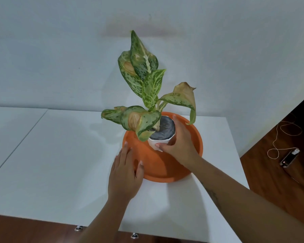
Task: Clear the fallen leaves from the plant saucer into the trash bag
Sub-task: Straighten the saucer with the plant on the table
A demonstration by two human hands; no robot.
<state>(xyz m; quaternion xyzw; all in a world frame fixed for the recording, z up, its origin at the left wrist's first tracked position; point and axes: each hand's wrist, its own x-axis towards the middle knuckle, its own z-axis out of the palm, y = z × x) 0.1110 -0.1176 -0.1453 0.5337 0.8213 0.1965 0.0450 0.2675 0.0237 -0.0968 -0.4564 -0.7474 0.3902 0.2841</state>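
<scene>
An orange plant saucer [193, 135] sits on a white table [60, 155]. Inside it stands a small white pot [155, 143] with dark soil and a speckled green plant [144, 76] whose leaves have brown patches. My right hand [178, 143] is wrapped around the white pot's right side. At the saucer's near left rim rests my left hand [125, 174], thumb over the edge and fingers along the outside. No loose leaves show in the saucer's visible floor, and no trash bag is in view.
A pale wall stands right behind the table. To the right, on the brown wooden floor [279, 186], lies a small device [289, 157] with a coiled cord [281, 137]. Metal latches [79, 228] sit along the table's near edge.
</scene>
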